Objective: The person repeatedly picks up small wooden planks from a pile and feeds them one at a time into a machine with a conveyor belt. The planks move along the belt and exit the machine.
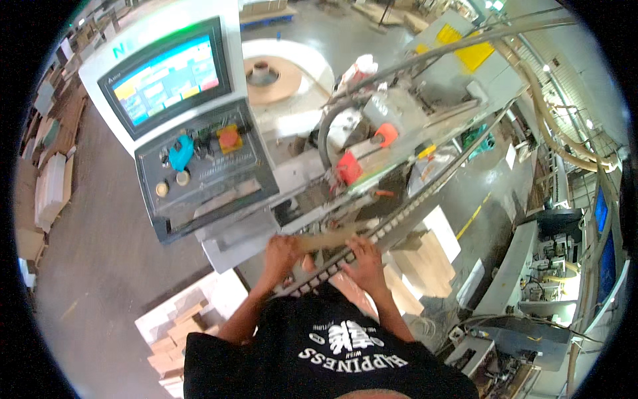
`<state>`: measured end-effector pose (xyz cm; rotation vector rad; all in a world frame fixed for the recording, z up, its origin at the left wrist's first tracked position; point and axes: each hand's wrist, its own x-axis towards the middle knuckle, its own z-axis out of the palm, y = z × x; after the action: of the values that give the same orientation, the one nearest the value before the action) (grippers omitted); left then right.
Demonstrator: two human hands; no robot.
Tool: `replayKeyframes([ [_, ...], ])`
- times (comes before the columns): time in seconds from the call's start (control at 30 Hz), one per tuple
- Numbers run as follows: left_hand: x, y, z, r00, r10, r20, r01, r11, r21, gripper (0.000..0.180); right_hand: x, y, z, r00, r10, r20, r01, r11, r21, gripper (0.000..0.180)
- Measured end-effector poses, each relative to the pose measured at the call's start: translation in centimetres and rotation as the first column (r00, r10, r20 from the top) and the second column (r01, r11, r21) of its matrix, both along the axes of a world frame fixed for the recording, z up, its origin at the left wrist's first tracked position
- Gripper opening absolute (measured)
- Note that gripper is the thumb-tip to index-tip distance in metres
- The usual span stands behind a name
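Observation:
A short, narrow wooden board [325, 240] lies across the near edge of a machine, in front of my body. My left hand [282, 253] is closed round its left end. My right hand [363, 259] has its fingers bent over the right end, its thumb toward me. Beneath and beside the board runs a long toothed feed track [405, 211], slanting from lower left to upper right. The underside of the board and parts of my fingertips are hidden or blurred.
A control panel with a lit screen [166, 80] and an orange-red button [228, 137] stands at the left. Behind is a round reel [272, 76]. Light boards are stacked at the lower left [176, 336] and right [425, 263]. Hoses [555, 126] hang at the far right.

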<state>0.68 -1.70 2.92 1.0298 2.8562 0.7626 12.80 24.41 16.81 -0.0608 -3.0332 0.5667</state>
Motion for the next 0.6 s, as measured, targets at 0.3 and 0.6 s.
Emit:
replayKeyframes([
  [0.3, -5.1, -5.9, -3.0, 0.920, 0.364, -0.145, -0.360, 0.931, 0.056, 0.059, -5.2, -1.4, -5.1, 0.976, 0.170, 0.137, -0.122, 0.944, -0.306, 0.057],
  [0.6, -8.0, -2.6, -4.2, 0.826, 0.553, -0.106, -0.552, 0.833, 0.049, 0.074, -13.3, -6.0, -14.7, 0.877, 0.280, 0.391, 0.350, 0.187, -0.918, 0.086],
])
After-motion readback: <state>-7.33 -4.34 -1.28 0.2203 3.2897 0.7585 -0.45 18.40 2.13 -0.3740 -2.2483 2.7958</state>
